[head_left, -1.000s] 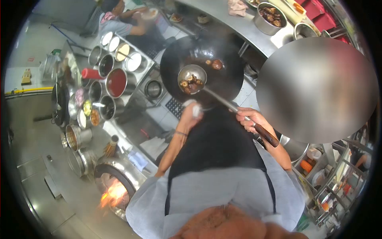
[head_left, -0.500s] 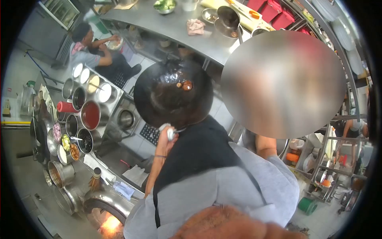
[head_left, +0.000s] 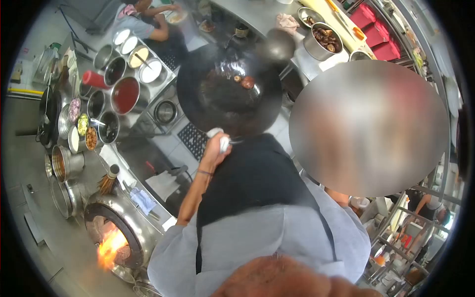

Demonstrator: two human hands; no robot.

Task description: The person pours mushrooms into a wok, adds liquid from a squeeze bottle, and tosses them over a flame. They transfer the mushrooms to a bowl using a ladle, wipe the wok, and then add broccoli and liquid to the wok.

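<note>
My left hand (head_left: pixel 216 148) is closed round the near edge of a large black wok (head_left: pixel 222 111), with a folded white cloth (head_left: pixel 215 132) in the grip. A few brown mushroom pieces (head_left: pixel 247 82) lie in the wok's glossy bowl. Over the wok's far right edge hangs a ladle (head_left: pixel 277 46), slightly smeared by motion. A blurred oval covers my right hand and most of that forearm, so its fingers and whatever they hold are hidden. Close to the ladle stands a steel pot (head_left: pixel 324 51) of dark brown mushrooms (head_left: pixel 326 38).
A lit burner (head_left: pixel 116 245) flames at lower left, with a bamboo brush (head_left: pixel 109 179) beside it. Pots of sauces and ingredients, including a red sauce (head_left: pixel 125 95), crowd the left counter. A co-worker (head_left: pixel 141 22) sits at upper left. Red bins (head_left: pixel 373 37) stand at upper right.
The ladle has moved from above the mushroom pot down and left to the wok's edge, uncovering the pot. The view has shifted, and the burner flame looks bigger.
</note>
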